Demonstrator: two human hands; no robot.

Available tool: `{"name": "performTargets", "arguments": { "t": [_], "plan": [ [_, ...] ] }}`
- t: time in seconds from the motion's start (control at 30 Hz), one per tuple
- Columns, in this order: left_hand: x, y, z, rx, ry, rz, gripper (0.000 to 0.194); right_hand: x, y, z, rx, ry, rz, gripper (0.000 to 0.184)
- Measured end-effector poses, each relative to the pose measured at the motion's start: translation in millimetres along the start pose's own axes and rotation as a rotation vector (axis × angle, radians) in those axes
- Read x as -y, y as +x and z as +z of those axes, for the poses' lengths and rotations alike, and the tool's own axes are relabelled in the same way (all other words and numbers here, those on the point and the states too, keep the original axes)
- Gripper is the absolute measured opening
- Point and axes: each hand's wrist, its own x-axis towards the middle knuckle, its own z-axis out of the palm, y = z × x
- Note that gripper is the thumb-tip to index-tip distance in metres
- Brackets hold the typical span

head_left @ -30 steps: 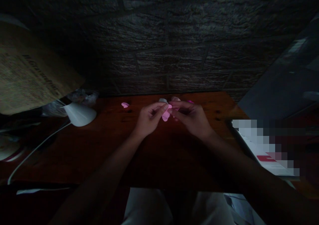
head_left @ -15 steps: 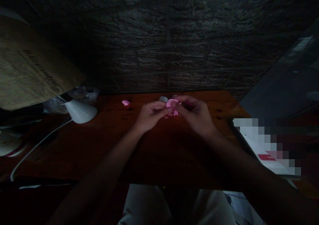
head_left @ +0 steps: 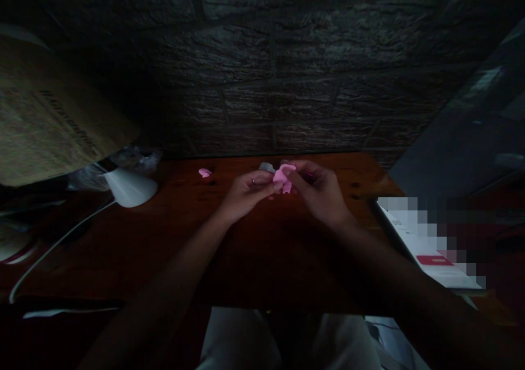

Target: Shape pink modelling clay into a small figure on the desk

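Note:
A soft pink piece of what looks like modelling clay (head_left: 282, 176) is held between both hands over the wooden table. My left hand (head_left: 243, 194), with a ring on one finger, pinches its left side with thumb and fingers. From the other side, my right hand (head_left: 324, 191) grips the clay, its thumb pressed on the front face. A ragged bit of the clay hangs below the thumbs. Just behind my left fingers lies a pale grey lump (head_left: 267, 166), partly covered. A smaller pink clay piece (head_left: 204, 172) rests on the table to the left.
A white cone-shaped object (head_left: 133, 187) with a cable lies at the left, beside crumpled clear plastic (head_left: 141, 156). A large brown paper bag (head_left: 53, 107) looms above it. On the right is a lit tablet-like screen (head_left: 410, 239), partly pixelated. A dark brick wall (head_left: 246, 86) closes the back.
The pink clay has been turned or pressed between my fingers, and more of its face shows. Both hands stay together at nearly the same spot. The view has shifted slightly.

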Motion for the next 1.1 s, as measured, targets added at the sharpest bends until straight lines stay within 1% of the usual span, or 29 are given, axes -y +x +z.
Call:
{"name": "performTargets", "arguments": {
  "t": [0.07, 0.13, 0.27, 0.37, 0.47, 0.53, 0.63, 0.83, 0.97, 1.1],
  "plan": [
    [0.9, 0.4, -0.6, -0.013, 0.004, 0.001, 0.023, 0.4, 0.4, -0.9, -0.024, -0.004, 0.006, 0.037],
    [2.2, 1.4, -1.9, -0.054, 0.0, 0.018, 0.021, 0.6, 0.3, -1.6, -0.017, 0.003, 0.008, 0.038],
    [4.5, 4.1, -6.0, -0.123, -0.064, 0.033, 0.02, -0.5, -0.5, -0.9, 0.098, -0.036, -0.022, 0.029],
    [5.1, 4.5, -7.8, -0.108, -0.076, 0.023, 0.02, -1.6, -1.2, 0.8, 0.106, -0.051, -0.04, 0.029],
    [4.7, 3.3, -6.7, -0.042, -0.062, 0.021, 0.021, -2.1, -1.2, 1.6, 0.081, -0.039, -0.029, 0.037],
    [4.2, 2.3, -4.9, -0.024, -0.058, 0.018, 0.021, -2.3, -0.8, 1.0, 0.08, -0.028, -0.032, 0.036],
    [3.6, 1.6, -2.7, -0.064, -0.057, 0.003, 0.021, -2.2, -0.3, -0.3, 0.1, -0.034, -0.026, 0.031],
    [4.2, 2.2, -2.3, -0.14, -0.052, 0.034, 0.025, 0.2, -3.0, 1.4, 0.116, -0.03, 0.021, 0.03],
    [6.1, 2.1, -2.1, -0.147, -0.052, 0.035, 0.023, -0.8, -4.9, 2.5, 0.137, -0.033, 0.048, 0.029],
    [6.9, 2.2, -3.3, -0.149, -0.016, 0.058, 0.024, -5.6, -5.3, 4.1, 0.113, -0.038, 0.033, 0.028]
  ]
}}
